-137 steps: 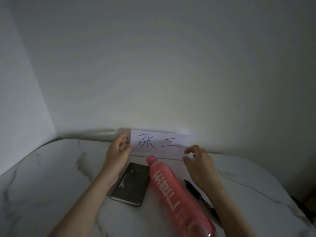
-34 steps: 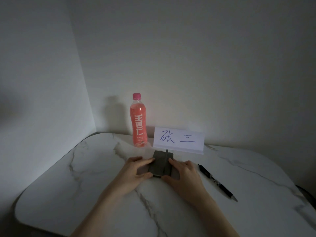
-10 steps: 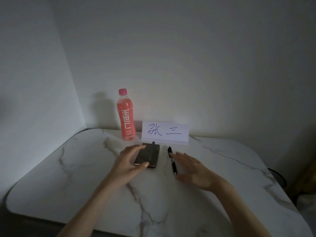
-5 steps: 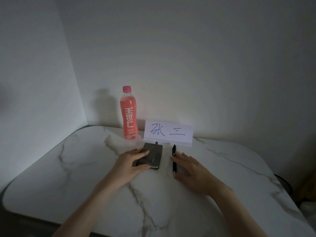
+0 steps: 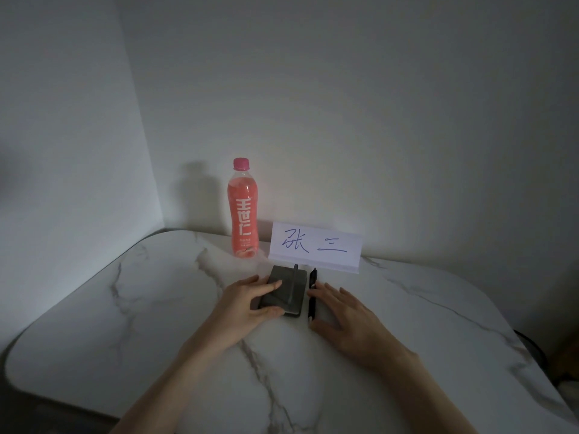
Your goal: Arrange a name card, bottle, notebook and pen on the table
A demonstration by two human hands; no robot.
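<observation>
Two hands (image 5: 247, 303) flanking notebook (image 5: 286, 291), pen (image 5: 312, 296)

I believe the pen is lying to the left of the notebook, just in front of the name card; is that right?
Not quite: the head view shows the pen lying to the right of the notebook, just in front of the name card.

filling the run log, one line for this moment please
left hand on notebook | right hand flat beside pen | bottle upright | card standing
</observation>
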